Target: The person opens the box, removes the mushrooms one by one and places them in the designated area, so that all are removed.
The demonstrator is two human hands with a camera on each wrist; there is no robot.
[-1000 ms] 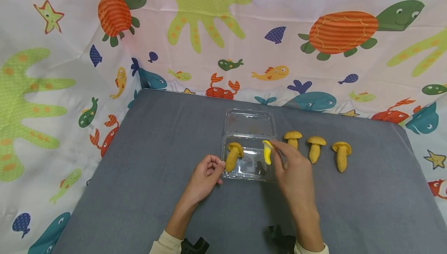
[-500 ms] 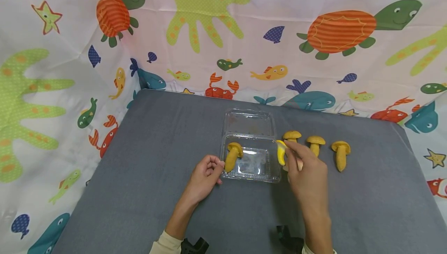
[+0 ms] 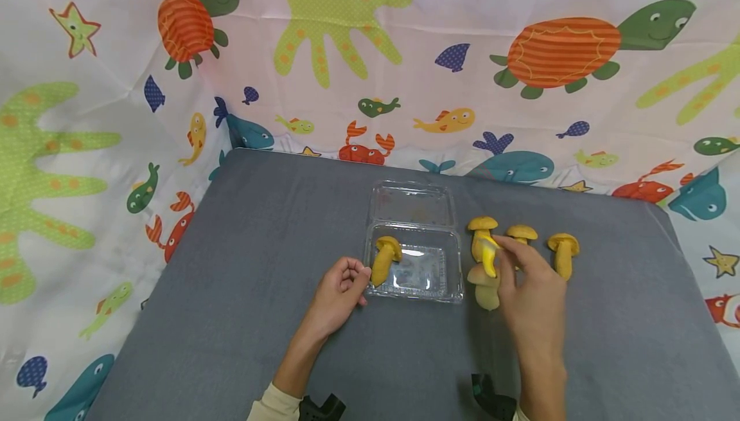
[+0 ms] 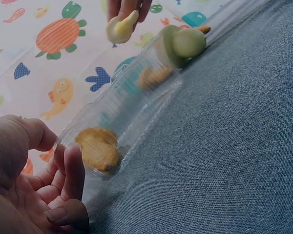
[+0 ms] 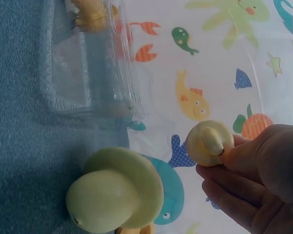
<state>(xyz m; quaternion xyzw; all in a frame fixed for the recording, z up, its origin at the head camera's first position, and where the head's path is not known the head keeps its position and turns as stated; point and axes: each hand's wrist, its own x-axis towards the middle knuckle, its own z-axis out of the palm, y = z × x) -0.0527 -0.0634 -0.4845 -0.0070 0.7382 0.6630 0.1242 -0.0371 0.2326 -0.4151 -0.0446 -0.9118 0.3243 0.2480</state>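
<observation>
In the head view, a clear plastic clamshell container lies with its lid folded back. An orange-brown toy mushroom rests in its left side. My left hand pinches the near left corner of the container, fingers curled. To the right, my right hand holds a small yellow toy mushroom between thumb and fingers, lifted off the table. The right wrist view shows the held mushroom's round cap and thin stem. Below it in the head view sits a thick pale mushroom.
Several mushrooms stand right of the container: one near it, one partly behind my right hand, and one farther right. A grey cloth covers the table. A curtain printed with sea animals hangs along the back and left.
My right hand has carried the small yellow mushroom rightward from above the container to over the pale mushroom, which has come into sight. My left hand has stayed at the container's corner.
</observation>
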